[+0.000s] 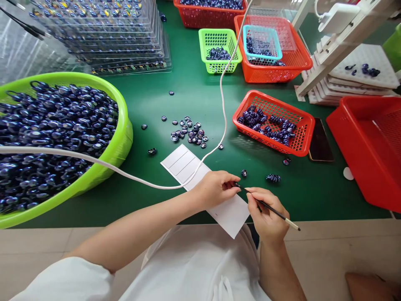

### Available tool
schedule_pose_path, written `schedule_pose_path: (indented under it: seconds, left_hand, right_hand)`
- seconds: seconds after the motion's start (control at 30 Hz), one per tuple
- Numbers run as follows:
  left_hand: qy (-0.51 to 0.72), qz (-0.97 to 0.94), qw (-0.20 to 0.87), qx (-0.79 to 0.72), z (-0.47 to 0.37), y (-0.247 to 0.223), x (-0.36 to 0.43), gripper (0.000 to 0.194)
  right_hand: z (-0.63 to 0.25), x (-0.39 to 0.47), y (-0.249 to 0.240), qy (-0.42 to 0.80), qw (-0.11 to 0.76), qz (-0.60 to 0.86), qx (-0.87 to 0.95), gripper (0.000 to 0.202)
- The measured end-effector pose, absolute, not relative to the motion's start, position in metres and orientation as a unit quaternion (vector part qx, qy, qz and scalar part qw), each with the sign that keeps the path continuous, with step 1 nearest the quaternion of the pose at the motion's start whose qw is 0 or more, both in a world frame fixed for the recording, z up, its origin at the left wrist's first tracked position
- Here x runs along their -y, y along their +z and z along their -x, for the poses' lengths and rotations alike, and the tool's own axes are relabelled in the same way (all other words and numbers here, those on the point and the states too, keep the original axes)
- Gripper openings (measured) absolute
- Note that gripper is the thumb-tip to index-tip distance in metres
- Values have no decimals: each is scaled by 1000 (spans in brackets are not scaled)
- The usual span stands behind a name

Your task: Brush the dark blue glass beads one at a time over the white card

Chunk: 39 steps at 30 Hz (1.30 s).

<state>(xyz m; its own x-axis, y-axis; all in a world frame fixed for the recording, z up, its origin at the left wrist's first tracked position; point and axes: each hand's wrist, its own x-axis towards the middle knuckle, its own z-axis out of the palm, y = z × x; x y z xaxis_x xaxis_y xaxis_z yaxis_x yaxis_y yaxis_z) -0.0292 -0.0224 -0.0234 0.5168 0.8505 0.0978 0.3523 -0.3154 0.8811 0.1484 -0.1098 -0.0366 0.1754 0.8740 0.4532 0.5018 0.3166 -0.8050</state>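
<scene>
Between its thumb and fingertips, my left hand (216,189) pinches a small dark piece (237,185) above a white paper sheet (230,213). My right hand (269,215) grips a thin dark brush (272,209) with a pale end, its tip touching or very near that piece. The sheet lies slanted on the green table, with ruled lines at its upper left part. Beyond the hands lie a dark bead (244,172) and a ridged dark piece (273,178). A loose group of shiny dark beads (196,133) is past the sheet.
A green basket (127,125) heaped with dark pieces stands left. A red basket (305,146) holds ridged pieces; a phone (320,140) and red bin (351,146) are right. A white cable (223,92) crosses the table and sheet. Stacked clear trays (125,50) stand behind.
</scene>
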Motion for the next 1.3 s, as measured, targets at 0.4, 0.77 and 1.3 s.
schedule_pose_path:
  seconds: [0.4,0.77,1.3]
  left_hand:
    - [282,-743,452,-405,29,-21,22,20]
    - [271,-756,445,-397,30,-21,22,21]
    - [181,-830,108,-516,63,-6,4,38]
  right_hand:
    - [-147,111,-34,194,563,545,590,30]
    - [-147,109,-35,221,539,558,591,24]
    - [-144,109,-33,252,636,544,486,16]
